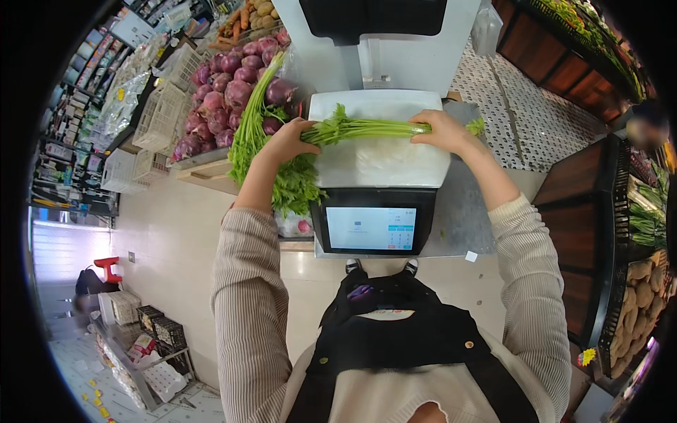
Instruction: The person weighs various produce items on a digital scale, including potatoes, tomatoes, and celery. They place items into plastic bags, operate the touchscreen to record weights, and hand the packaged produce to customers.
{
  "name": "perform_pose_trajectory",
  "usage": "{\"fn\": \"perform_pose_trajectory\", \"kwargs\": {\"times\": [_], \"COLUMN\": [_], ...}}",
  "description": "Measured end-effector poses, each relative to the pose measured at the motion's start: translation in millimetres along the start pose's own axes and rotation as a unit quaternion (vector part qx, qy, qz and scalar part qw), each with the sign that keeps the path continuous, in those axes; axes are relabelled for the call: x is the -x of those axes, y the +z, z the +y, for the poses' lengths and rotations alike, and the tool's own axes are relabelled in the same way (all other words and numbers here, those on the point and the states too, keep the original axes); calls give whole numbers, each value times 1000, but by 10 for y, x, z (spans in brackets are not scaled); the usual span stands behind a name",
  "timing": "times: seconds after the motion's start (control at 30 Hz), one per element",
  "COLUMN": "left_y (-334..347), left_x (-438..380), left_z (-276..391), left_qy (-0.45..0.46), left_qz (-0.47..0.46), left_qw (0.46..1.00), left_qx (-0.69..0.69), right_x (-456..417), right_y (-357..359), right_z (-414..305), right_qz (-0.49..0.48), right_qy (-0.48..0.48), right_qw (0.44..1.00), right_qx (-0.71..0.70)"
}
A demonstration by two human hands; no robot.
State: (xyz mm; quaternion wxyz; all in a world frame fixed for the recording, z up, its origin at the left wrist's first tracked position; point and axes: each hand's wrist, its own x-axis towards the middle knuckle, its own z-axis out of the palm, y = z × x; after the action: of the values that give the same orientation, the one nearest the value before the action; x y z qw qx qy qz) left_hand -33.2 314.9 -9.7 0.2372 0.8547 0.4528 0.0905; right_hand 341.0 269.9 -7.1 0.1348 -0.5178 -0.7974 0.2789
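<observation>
A bunch of green celery [370, 128] lies crosswise over the white pan [381, 166] of a weighing scale. My right hand [441, 132] grips its stalk end, where a shiny clear band shows. My left hand [291, 140] closes around the leafy end at the pan's left edge. More celery [251, 124] lies to the left, its stalks against the red onions and its leaves hanging beside my left wrist. Below the pan, the scale's lit touchscreen [370, 228] faces me. A celery leaf [475, 127] shows past my right hand.
Red onions [217, 100] fill a display at left, with carrots [232, 26] and potatoes [263, 13] behind. The scale stands on a metal counter [465, 211]. White plastic crates [158, 116] stand farther left. Wooden produce stands [571, 211] line the right, where a person is partly visible.
</observation>
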Motion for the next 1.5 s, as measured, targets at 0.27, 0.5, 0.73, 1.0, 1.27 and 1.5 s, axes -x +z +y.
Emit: {"fn": "perform_pose_trajectory", "kwargs": {"times": [0.27, 0.5, 0.73, 1.0, 1.27, 1.5], "left_y": [170, 771, 2386, 3496, 3364, 3232], "left_x": [369, 1948, 3126, 4446, 4442, 3933], "left_z": [30, 37, -309, -520, -451, -638], "left_qy": [47, -188, -452, -606, -617, -577], "left_qz": [233, 438, 308, 23, 38, 43], "left_qw": [968, 859, 778, 662, 641, 649], "left_qx": [-85, 186, 308, 441, 455, 493], "right_x": [542, 1652, 1594, 1721, 1663, 1729], "right_y": [283, 1627, 2105, 2363, 2393, 2586], "right_z": [-283, -1046, -1473, -1556, -1719, -1746], "right_qz": [317, 96, -30, -53, -55, -54], "right_qy": [-77, 89, 84, 78, 91, 88], "right_qw": [941, 939, 978, 983, 983, 976], "right_qx": [89, -319, -190, -160, -151, -193]}}
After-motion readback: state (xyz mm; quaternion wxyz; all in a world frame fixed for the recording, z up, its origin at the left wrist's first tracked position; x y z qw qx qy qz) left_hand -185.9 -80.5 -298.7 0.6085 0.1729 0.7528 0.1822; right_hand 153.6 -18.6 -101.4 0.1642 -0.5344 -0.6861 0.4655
